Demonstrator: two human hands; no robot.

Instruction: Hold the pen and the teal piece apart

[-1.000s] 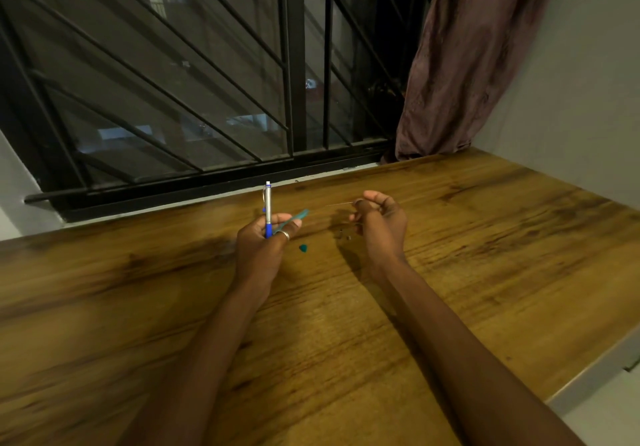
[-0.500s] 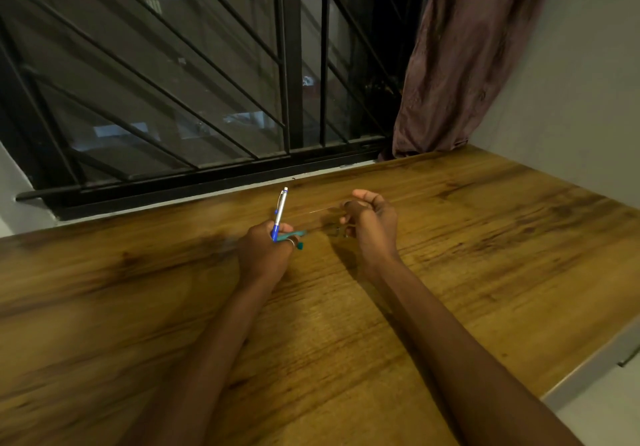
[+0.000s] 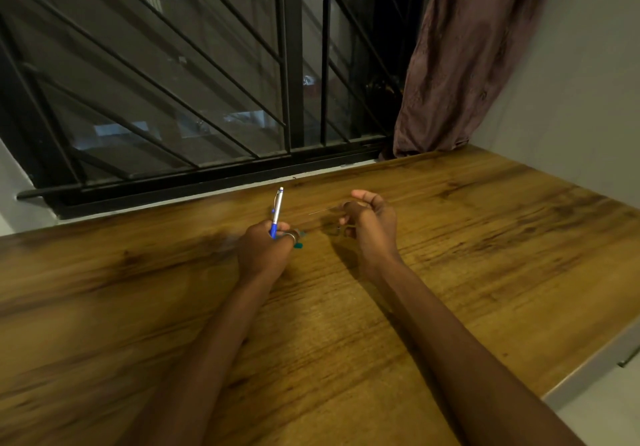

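At centre frame I see my left hand (image 3: 265, 251) curled round a blue-and-silver pen (image 3: 276, 212), its silver tip pointing up toward the barred window (image 3: 173, 75) in the upper left, with small teal pieces (image 3: 300, 240) peeking out by the ringed finger. Just to the right, my right hand (image 3: 372, 224) has its fingers (image 3: 362, 197) curled, pinching a thin wire (image 3: 320, 211) that juts left over the wooden surface (image 3: 485, 255). I reckon the wire could slip or bend if the pinch slackens, and the teal pieces could drop and scatter. A brown curtain (image 3: 460, 58) hangs at upper right.
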